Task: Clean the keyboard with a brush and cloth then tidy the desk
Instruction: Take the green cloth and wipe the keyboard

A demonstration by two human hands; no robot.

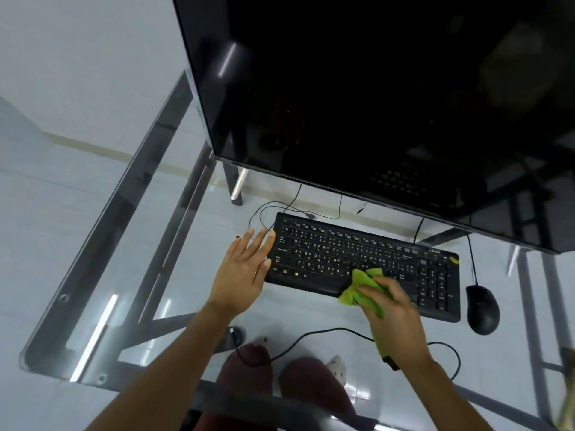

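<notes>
A black keyboard lies on a glass desk below a dark monitor. My right hand is shut on a crumpled green cloth, which presses on the keyboard's lower middle near the space bar. A strip of the cloth hangs under my right wrist. My left hand lies flat with fingers spread, its fingertips and thumb touching the keyboard's left end. No brush is in view.
A large dark monitor overhangs the keyboard's far side. A black mouse sits right of the keyboard, its cable running back. Thin cables loop behind the keyboard. Through the glass I see the desk frame, a floor cable and my knees.
</notes>
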